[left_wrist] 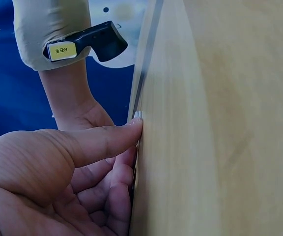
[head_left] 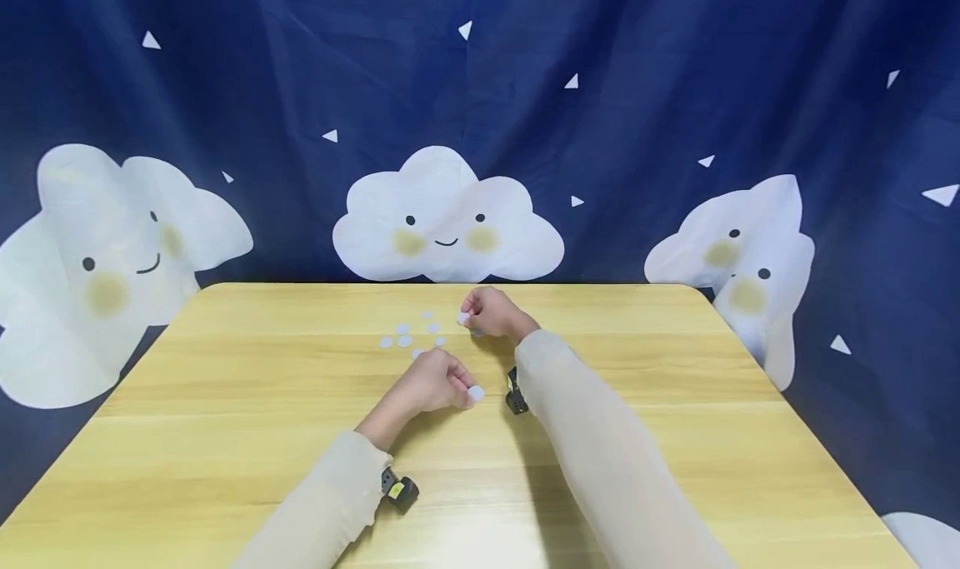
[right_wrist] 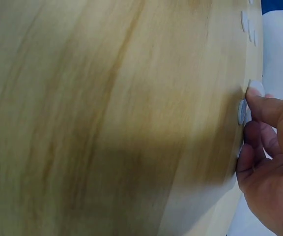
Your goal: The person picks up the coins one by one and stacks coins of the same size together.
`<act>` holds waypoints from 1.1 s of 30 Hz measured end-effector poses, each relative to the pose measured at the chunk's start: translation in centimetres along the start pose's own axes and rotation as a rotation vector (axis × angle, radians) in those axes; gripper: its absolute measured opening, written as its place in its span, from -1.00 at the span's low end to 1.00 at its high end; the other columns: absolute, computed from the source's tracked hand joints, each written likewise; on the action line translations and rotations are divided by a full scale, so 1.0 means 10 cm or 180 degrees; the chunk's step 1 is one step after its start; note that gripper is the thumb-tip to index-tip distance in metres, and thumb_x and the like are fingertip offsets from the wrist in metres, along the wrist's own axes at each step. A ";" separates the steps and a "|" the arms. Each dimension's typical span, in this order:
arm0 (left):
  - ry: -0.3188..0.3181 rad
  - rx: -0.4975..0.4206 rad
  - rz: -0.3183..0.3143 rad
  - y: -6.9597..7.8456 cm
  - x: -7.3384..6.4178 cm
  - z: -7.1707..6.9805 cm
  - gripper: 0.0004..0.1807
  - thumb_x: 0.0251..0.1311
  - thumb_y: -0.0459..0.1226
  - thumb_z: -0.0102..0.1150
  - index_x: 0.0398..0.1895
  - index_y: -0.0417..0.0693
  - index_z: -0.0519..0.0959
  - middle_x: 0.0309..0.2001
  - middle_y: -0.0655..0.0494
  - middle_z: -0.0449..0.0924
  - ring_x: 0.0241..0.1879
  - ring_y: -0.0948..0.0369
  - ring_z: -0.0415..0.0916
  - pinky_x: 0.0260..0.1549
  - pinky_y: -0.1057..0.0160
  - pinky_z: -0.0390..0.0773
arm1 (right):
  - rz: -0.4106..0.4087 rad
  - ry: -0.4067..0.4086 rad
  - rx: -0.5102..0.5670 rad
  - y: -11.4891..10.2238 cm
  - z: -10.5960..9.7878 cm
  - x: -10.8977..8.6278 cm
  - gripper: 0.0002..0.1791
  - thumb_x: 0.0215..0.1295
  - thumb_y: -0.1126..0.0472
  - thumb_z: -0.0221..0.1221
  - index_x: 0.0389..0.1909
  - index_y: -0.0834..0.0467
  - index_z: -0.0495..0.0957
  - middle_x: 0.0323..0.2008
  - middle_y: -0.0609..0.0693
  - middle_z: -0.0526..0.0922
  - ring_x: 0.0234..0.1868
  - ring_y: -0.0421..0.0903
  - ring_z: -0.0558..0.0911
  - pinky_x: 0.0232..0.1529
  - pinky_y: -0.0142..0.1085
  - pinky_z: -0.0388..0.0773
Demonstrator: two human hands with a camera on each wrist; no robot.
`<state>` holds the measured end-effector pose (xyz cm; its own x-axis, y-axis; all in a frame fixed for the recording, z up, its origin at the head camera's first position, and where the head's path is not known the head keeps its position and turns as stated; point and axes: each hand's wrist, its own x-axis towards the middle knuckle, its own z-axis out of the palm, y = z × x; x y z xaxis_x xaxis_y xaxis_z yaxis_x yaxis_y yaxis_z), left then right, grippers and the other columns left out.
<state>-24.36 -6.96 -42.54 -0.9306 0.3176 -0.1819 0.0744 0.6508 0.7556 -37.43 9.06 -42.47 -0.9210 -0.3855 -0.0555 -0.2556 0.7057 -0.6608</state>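
My left hand (head_left: 435, 381) pinches a small white round disc (head_left: 476, 393) between thumb and fingers, low over the table. In the left wrist view, the thin white edge (left_wrist: 138, 114) shows at the thumb tip; whether it is one disc or more, I cannot tell. Farther back, my right hand (head_left: 492, 311) holds another white disc (head_left: 463, 318) by thumb and fingertips. Just beneath that hand lies a loose disc (right_wrist: 241, 111), partly covered in the head view. Several more white discs (head_left: 404, 341) are scattered flat to the left of the right hand, one partly behind the left hand.
The wooden table (head_left: 247, 436) has its far edge close behind the discs. A dark blue curtain (head_left: 300, 69) with smiling clouds hangs beyond it. Black devices are strapped at both wrists, the left one (head_left: 400, 491) beside the sleeve.
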 end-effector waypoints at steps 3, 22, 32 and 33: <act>0.0007 -0.0031 -0.0001 -0.01 -0.01 -0.02 -0.81 -0.04 -0.35 0.59 -0.36 -0.04 0.74 -0.45 0.20 0.69 -0.35 0.20 0.59 -0.23 0.21 0.54 | -0.0045 0.0034 0.0066 -0.01 0.01 0.01 -0.90 0.35 0.34 0.31 -0.17 0.24 0.61 -0.28 0.02 0.64 -0.26 -0.13 0.54 -0.10 -0.33 0.53; 0.0009 -0.0168 0.0101 -0.03 -0.03 -0.02 -0.82 -0.05 -0.39 0.57 -0.39 -0.08 0.73 -0.47 0.19 0.70 -0.37 0.22 0.61 -0.25 0.23 0.55 | -0.0462 0.0210 0.0207 -0.03 -0.18 -0.11 -0.86 0.37 0.46 0.16 -0.20 0.29 0.68 -0.25 0.07 0.74 -0.17 -0.06 0.68 0.02 -0.23 0.60; -0.0008 -0.0119 0.0099 -0.02 -0.02 0.01 -0.82 -0.04 -0.37 0.57 -0.36 -0.07 0.73 -0.46 0.18 0.70 -0.38 0.20 0.61 -0.27 0.22 0.57 | -0.0814 0.0000 -0.0034 -0.05 -0.32 -0.28 -0.91 0.36 0.40 0.23 -0.21 0.25 0.68 -0.26 0.01 0.73 -0.21 -0.14 0.65 -0.05 -0.28 0.59; -0.0016 -0.0113 0.0101 -0.02 -0.02 0.01 -0.82 -0.04 -0.37 0.57 -0.36 -0.07 0.73 -0.45 0.18 0.70 -0.37 0.20 0.60 -0.28 0.22 0.57 | -0.0847 -0.0046 -0.0044 -0.05 -0.33 -0.30 -0.92 0.35 0.41 0.23 -0.21 0.26 0.68 -0.27 0.01 0.73 -0.22 -0.15 0.65 -0.06 -0.29 0.59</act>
<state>-24.14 -7.14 -42.72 -0.9262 0.3412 -0.1607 0.0910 0.6156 0.7828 -35.53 11.78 -39.50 -0.8165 -0.5670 0.1082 -0.4924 0.5862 -0.6434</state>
